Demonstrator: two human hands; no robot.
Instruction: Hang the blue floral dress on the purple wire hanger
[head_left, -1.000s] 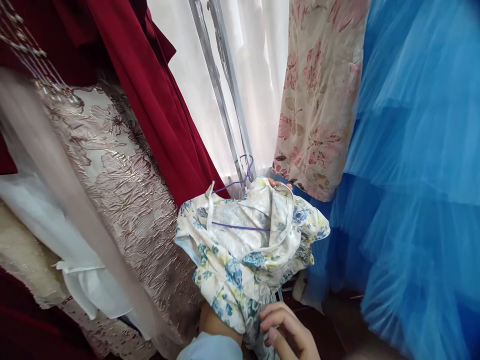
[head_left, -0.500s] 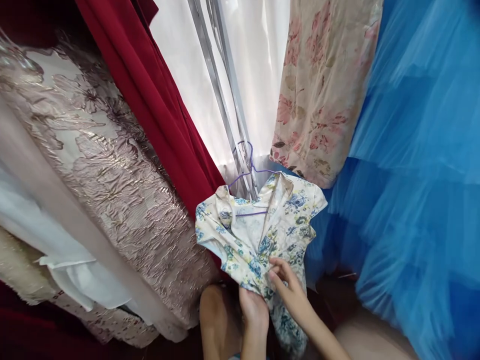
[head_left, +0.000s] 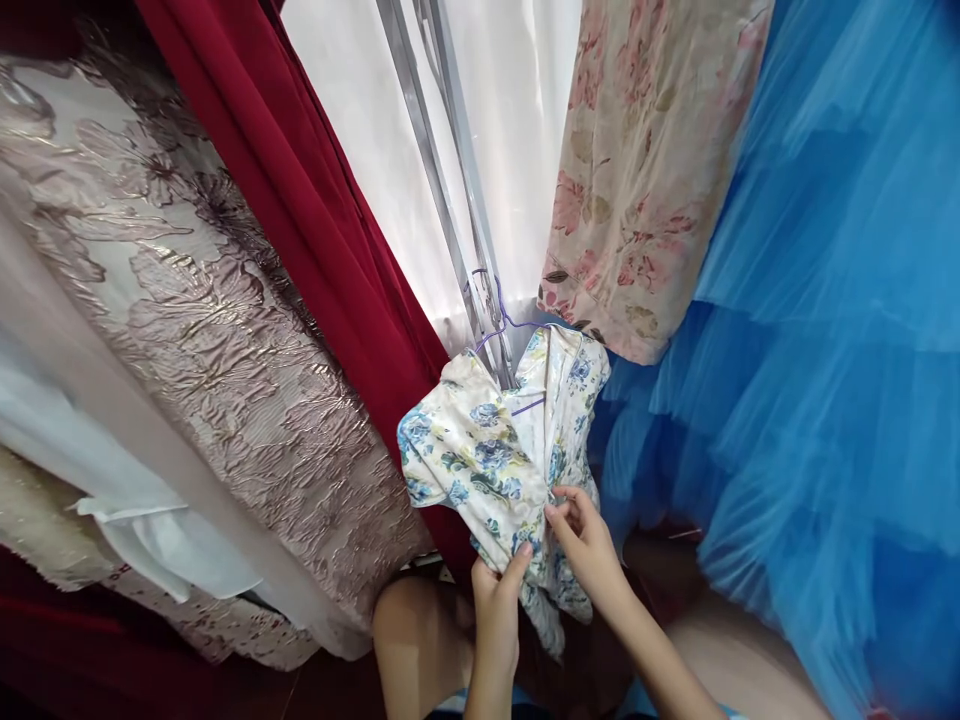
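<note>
Flanking the top (head_left: 487,455): red cloth (head_left: 300,215), blue ruffles (head_left: 832,300).

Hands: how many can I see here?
2. The left hand holds the blue-flowered top low on its front; the right hand, a little higher, pinches at the front edge. No others show.

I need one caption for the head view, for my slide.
Left hand and right hand hold a blue-flowered garment on a purple hanger, near layered blue fabric.
</note>
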